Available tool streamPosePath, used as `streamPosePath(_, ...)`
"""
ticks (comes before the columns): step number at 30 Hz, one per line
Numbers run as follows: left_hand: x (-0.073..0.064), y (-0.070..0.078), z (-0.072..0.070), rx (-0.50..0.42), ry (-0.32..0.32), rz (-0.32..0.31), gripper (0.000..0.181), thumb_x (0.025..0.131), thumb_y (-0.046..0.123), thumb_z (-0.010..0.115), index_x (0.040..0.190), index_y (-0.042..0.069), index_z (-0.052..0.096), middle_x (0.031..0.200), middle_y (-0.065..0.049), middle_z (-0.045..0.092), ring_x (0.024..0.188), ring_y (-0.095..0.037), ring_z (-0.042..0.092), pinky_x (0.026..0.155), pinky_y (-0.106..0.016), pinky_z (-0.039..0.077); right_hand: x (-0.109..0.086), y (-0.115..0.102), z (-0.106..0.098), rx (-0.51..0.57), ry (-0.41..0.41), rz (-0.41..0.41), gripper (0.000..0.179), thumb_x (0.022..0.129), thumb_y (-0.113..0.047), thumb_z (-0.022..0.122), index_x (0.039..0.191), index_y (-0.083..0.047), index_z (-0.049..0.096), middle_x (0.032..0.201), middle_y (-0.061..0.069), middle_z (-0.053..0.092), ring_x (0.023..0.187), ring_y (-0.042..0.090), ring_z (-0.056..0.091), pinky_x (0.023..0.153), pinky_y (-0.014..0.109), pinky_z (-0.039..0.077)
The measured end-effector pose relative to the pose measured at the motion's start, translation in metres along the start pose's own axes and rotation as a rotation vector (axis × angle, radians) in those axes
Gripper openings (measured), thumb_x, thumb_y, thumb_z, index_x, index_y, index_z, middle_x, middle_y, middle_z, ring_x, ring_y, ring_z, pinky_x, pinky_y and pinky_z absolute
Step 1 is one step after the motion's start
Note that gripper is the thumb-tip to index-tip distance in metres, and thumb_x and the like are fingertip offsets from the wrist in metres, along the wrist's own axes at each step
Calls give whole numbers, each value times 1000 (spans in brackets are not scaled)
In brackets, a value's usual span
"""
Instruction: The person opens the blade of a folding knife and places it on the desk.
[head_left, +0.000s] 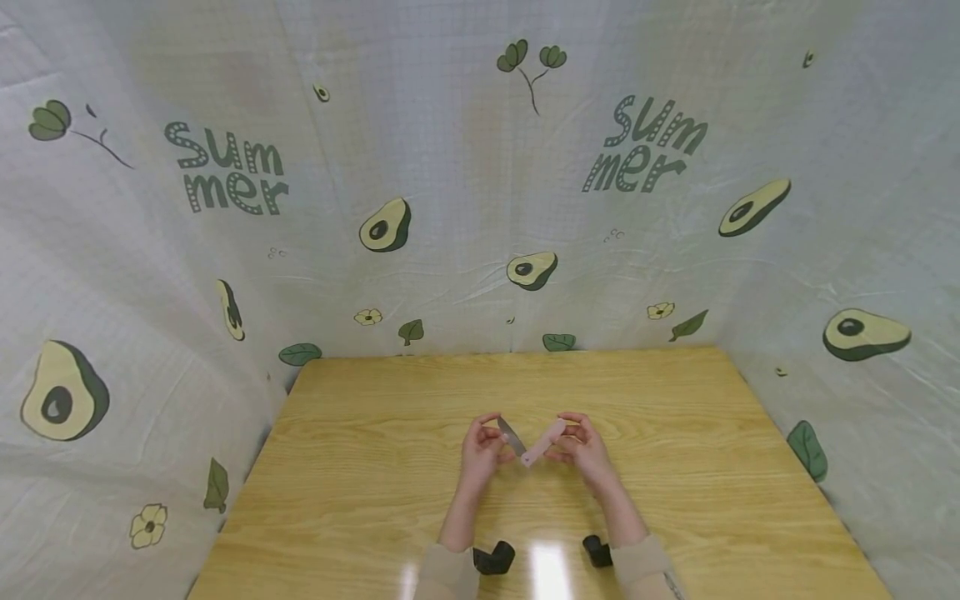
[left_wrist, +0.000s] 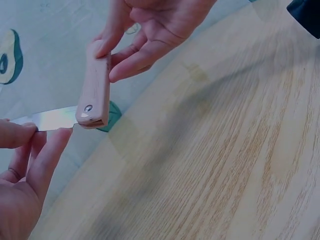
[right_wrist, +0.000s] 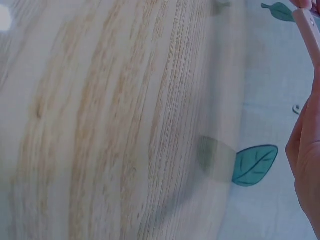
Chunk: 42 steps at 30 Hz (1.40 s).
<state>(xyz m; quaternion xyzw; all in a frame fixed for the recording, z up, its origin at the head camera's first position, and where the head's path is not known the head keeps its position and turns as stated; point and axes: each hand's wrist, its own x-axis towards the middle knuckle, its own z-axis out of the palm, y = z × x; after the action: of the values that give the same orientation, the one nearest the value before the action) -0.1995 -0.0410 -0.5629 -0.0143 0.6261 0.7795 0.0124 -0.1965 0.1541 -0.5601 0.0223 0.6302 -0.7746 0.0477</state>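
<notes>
A folding knife (head_left: 542,443) with a pale pink handle is held above the table, its blade and handle forming a V in the head view. My left hand (head_left: 482,454) pinches the metal blade (left_wrist: 56,119) between thumb and fingers. The handle (left_wrist: 95,87) is gripped near its far end by my right hand (head_left: 587,450). A round rivet shows at the pivot in the left wrist view. In the right wrist view only part of the handle (right_wrist: 307,35) and the side of my right hand (right_wrist: 306,165) appear, at the right edge.
The wooden table (head_left: 360,467) stretches out on both sides of the hands. Behind and beside it hangs a pale cloth (head_left: 450,150) printed with avocados and leaves. Black wrist devices (head_left: 495,558) sit by the forearms.
</notes>
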Motion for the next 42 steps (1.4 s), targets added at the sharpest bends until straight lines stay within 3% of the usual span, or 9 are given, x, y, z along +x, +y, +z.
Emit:
streamPosePath(7,-1,3,3,-74,81,-3,44,91,-10,57,133,-3,46,93,-6,50,84,-15,57,71,-33,62,-2,-3,5,100,45,1,41,92,9,55,129,-1,40,102,12,51,90,20,61,79,36,61)
streamPosePath(16,-1,3,10,-208,168,6,46,92,-8,57,135,-3,43,94,-6,47,84,-16,53,77,-39,61,-3,0,10,219,141,-36,38,93,10,52,127,-2,40,100,8,51,91,17,60,79,34,61)
streamPosePath(21,0,0,16,-305,253,7,50,92,-10,54,138,-5,37,94,-7,48,83,-15,57,74,-36,62,-4,2,16,352,216,-35,34,93,10,53,118,-12,48,98,6,51,87,14,62,79,34,61)
streamPosePath(26,1,-3,22,-354,335,17,49,92,-11,50,138,-6,37,97,-15,50,85,-18,63,70,-32,62,-5,3,21,425,255,-47,32,95,10,52,119,-11,46,98,4,52,86,12,63,80,32,60)
streamPosePath(33,0,-7,28,-411,407,40,50,92,-9,52,139,-6,35,98,-14,47,89,-20,62,76,-35,61,-7,10,30,487,322,-64,32,96,12,49,120,-8,41,99,5,51,87,13,63,81,33,60)
streamPosePath(42,-4,-9,34,-462,469,4,54,95,-7,49,145,-1,29,108,-16,40,98,-24,56,87,-36,58,-8,12,38,587,388,-53,30,95,12,47,118,-7,40,96,4,53,87,14,65,84,37,59)
